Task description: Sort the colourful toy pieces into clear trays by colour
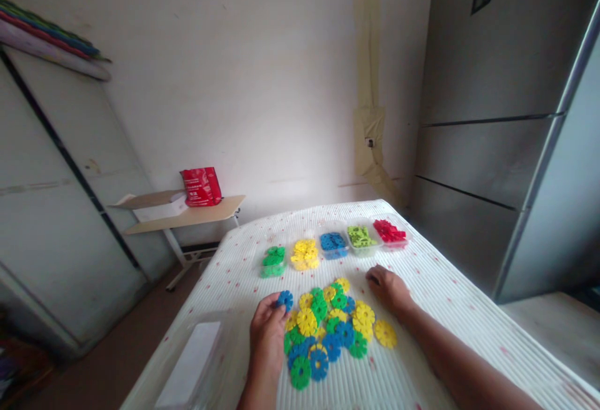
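Between the thumb and fingers of my left hand (268, 329) is a blue notched plastic disc (285, 300), held up at the left side of a loose pile. Green discs (300, 372), yellow discs (307, 321) and other blue discs (332, 347) overlap in that pile on the table. My right hand (390, 288) rests on the cloth to the right of the pile, its fingers curled in and nothing visible in them. Closest to it on the near side lies a single yellow disc (385, 334), slightly apart from the others.
Behind the pile stand clear tubs of green (273, 261), yellow (304, 254), blue (334, 245), light green (362, 237) and red pieces (390, 232). A clear plastic container (206, 360) with a white panel lies at the left. A fridge (487, 116) stands at the right.
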Demonstrator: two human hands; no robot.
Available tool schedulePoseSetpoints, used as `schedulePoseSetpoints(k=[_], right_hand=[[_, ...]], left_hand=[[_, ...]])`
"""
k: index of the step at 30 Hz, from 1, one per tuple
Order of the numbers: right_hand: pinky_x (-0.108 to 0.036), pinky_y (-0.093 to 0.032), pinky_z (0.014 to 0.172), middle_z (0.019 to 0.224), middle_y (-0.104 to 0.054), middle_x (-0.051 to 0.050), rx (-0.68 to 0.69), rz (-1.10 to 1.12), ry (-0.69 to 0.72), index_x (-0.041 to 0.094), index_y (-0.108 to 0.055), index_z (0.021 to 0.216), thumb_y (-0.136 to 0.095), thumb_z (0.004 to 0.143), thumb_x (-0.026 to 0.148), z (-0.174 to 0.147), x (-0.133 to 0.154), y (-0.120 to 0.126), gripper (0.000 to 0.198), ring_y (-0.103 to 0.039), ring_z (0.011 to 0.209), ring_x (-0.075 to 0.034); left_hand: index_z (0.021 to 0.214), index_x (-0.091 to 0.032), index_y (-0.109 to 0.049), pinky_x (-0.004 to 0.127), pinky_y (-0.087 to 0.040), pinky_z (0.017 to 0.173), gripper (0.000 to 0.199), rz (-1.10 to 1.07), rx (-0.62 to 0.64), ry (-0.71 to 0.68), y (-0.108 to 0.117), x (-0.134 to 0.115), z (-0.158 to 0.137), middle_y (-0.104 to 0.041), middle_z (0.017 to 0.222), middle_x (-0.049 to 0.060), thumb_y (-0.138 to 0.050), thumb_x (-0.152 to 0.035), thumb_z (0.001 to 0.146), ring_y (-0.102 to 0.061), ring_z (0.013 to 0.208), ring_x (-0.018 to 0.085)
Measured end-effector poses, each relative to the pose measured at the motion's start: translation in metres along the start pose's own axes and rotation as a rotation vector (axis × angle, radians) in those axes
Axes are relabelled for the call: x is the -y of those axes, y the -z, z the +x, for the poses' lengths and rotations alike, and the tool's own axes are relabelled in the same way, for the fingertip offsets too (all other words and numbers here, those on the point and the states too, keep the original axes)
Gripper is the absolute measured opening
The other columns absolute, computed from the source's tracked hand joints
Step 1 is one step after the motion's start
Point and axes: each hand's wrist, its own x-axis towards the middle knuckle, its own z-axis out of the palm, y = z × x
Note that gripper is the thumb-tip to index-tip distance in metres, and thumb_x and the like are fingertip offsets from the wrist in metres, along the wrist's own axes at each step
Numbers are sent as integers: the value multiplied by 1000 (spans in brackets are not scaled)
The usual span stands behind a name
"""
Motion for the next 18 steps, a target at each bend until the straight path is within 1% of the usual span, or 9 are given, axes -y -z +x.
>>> schedulePoseSetpoints(k=[4,10,18], right_hand=[[-21,-36,67,81,-63,-3,-4,3,3,19,-63,78,-43,76,12,0,-1,-1,20,-57,77,-15],[-21,-36,68,80,-63,-3,-11,5,16,18,-62,77,-42,77,12,0,-1,-1,21,-57,77,-15],[-22,-37,68,81,-62,-4,-11,4,28,18,-61,78,-41,76,12,0,-1,0,21,-57,77,-15]], left_hand=[[83,-15,-61,23,-47,64,36,27,-26,-4,4,0,4,-66,76,1,-76,-19,50,-61,70,12],[89,-14,-63,25,-47,60,41,147,-52,-44,9,3,6,-67,79,4,-77,-21,50,-61,69,14],[88,-14,-65,26,-48,59,43,172,-69,-61,8,1,6,-66,79,4,-78,-24,49,-63,69,16]])
